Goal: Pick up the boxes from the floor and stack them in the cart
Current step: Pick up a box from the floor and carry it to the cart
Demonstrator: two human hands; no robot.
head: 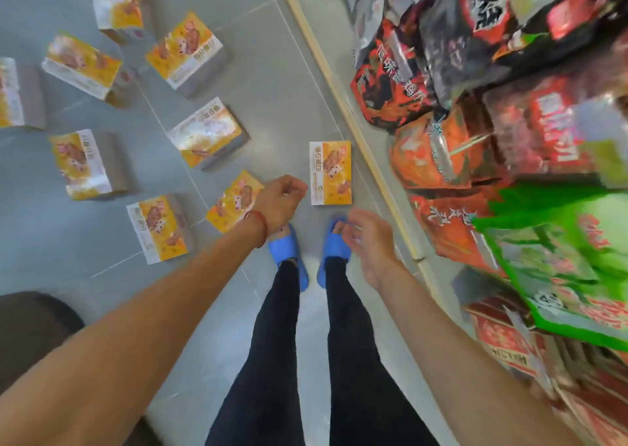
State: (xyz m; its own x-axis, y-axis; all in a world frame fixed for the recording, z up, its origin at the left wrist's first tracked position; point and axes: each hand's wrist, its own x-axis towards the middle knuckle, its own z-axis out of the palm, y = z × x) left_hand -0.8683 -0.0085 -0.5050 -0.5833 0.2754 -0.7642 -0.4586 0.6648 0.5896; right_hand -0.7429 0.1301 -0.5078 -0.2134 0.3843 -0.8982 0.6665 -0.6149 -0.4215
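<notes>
1. Currently, the boxes [207, 132] lie scattered on the grey tiled floor [272, 88], ahead and to the left of the person's feet. Neither hand has one.
2. Appearance: each box is a rectangular carton. Its printed face is yellow-orange with a white band along one edge, a cartoon cow-like figure and brown food pieces. The side walls are grey.
3. Labelling: the white band carries printed characters, which are too blurred to read.
4. Count: nine boxes are in view. One is cut off by the left edge of the frame.
5. The nearest box [329, 173] lies flat and face up, just ahead of the two blue slippers [289, 251] and close beside the pale base rail [343, 105] of the shelf.
6. An angled box [231, 204] is partly hidden behind the left hand.
7. The left hand [280, 200] has loosely curled fingers and holds nothing. A red cord [260, 224] circles its wrist.
8. The right hand [368, 238] has relaxed, slightly bent fingers and holds nothing. It appears over the right slipper.
9. The shelf goods [441, 153] at right are bags in red-orange, black and green. Their print is blurred.
</notes>
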